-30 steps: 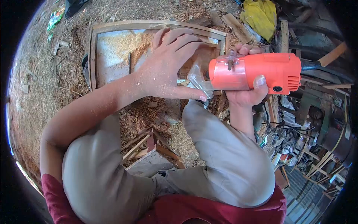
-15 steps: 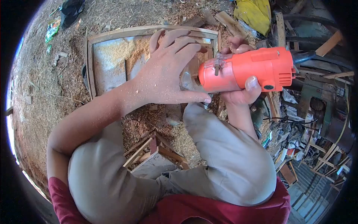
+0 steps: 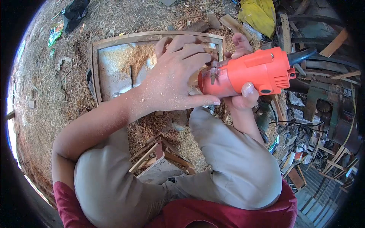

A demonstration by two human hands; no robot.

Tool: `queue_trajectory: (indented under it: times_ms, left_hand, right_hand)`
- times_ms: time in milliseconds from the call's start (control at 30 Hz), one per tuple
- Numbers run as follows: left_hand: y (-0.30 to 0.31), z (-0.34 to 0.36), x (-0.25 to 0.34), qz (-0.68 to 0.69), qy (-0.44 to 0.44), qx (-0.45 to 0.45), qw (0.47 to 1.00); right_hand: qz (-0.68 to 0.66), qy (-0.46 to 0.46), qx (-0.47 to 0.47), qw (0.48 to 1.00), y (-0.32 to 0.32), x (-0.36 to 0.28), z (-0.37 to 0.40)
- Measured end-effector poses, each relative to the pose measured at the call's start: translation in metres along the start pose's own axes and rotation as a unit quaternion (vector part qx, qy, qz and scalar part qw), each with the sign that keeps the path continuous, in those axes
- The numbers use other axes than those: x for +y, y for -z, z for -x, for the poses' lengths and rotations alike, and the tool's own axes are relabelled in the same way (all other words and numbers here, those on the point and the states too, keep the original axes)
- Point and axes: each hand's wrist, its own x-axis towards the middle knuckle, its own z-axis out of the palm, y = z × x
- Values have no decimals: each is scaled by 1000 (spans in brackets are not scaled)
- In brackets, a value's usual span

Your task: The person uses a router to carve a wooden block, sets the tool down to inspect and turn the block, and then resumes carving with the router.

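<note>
An orange power tool (image 3: 251,72) with a black cord lies on its side in my right hand (image 3: 245,97). The thumb presses its near side and fingers show beyond its far side. My left hand (image 3: 178,72), dusted with wood chips, is at the tool's front end, fingers spread and curved, thumb stretched toward the tool. Whether it touches the tool's front is hidden behind the hand. Under the left hand is a wood-framed panel (image 3: 114,81) strewn with sawdust.
Between my knees stands a small wooden frame piece (image 3: 161,165). A yellow cloth or bag (image 3: 258,17) lies at the upper right, near wood offcuts (image 3: 234,26). Scrap and slats (image 3: 334,159) fill the right side. A dark bag (image 3: 74,15) is at the upper left.
The tool has shifted slightly left and tilted, its cord end now a little nearer. The right hand's far fingers are more raised. The view has shifted a little.
</note>
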Motion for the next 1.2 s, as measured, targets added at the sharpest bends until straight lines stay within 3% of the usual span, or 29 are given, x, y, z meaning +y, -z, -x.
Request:
queue_trajectory:
  times_ms: [267,400,500,600,800,1200]
  left_hand:
    - [2,-5,4,-3,43,-41,998]
    - [-1,-3,0,0,31,-2,1000]
    - [-2,-3,-3,1,47,2,999]
    - [1,-5,0,-11,73,-19,997]
    - [-9,-6,3,-15,80,0,997]
    - [-4,-8,-1,22,65,-54,996]
  right_hand:
    - [74,5,11,997,-15,-3,-1]
    - [82,-40,14,996,-19,-10,0]
    - [-57,-105,27,992,-16,-5,1]
    - [-58,-140,28,988,-19,-10,1]
    - [-109,-151,14,982,-20,-9,2]
    - [-44,-97,-7,994,-16,-4,5]
